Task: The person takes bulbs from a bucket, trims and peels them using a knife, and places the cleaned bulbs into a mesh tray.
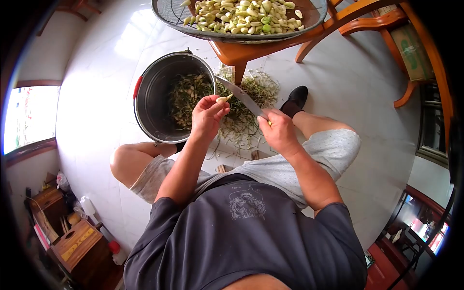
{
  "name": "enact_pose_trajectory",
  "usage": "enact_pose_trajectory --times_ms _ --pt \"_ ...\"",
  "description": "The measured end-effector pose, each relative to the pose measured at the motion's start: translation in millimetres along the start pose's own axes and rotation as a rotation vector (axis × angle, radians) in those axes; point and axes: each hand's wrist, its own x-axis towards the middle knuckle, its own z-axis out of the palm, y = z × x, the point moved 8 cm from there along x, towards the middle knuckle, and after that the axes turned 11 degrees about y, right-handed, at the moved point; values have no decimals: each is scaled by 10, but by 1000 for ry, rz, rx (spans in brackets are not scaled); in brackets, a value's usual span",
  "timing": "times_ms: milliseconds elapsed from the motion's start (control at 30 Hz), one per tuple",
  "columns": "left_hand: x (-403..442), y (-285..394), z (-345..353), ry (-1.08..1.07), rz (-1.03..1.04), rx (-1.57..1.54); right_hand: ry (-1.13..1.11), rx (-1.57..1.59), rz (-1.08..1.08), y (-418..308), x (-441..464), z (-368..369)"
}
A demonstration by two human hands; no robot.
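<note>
- Left hand [207, 115], center of frame: thumb and fingertips pinched on pale bulb [223, 99].
- Bulb at the fingertips, upper side of left hand; thin end sticks out right, toward knife [247, 101]; contact with blade unclear.
- Right hand [280, 131], right of center: fingers closed around knife handle, blade angled up-left.
- Metal bucket [151, 79], upper left, beside left hand; trimmings [186, 99] inside.
- Loose scraps [256, 94] on floor [92, 130], below and beyond knife.
- Mesh basket [191, 32], top of frame, holds many bulbs [246, 17], on wooden chair [238, 52].
</note>
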Motion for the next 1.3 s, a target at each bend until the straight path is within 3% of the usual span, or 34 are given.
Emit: enact_pose_trajectory --times_ms 633,733,800,933,1133,1267,1300 --pt "-118 -58 115 57 68 42 95 -348 -321 -221 -110 84" --pt "-144 28 153 27 130 59 70 -389 -236 -54 -110 95" --pt "-160 161 193 -12 205 91 -182 -494 -8 408 -82 174" --pt "-200 442 262 -77 198 -15 -202 -422 177 516 -64 47" --pt "-268 1404 1002 -125 402 219 -224 -308 159 427 -18 99" --pt "-114 1957 1893 -334 590 327 -231 -231 116 350 -34 85" --pt "-2 2101 1910 -292 671 369 -213 -204 120 413 -43 91"
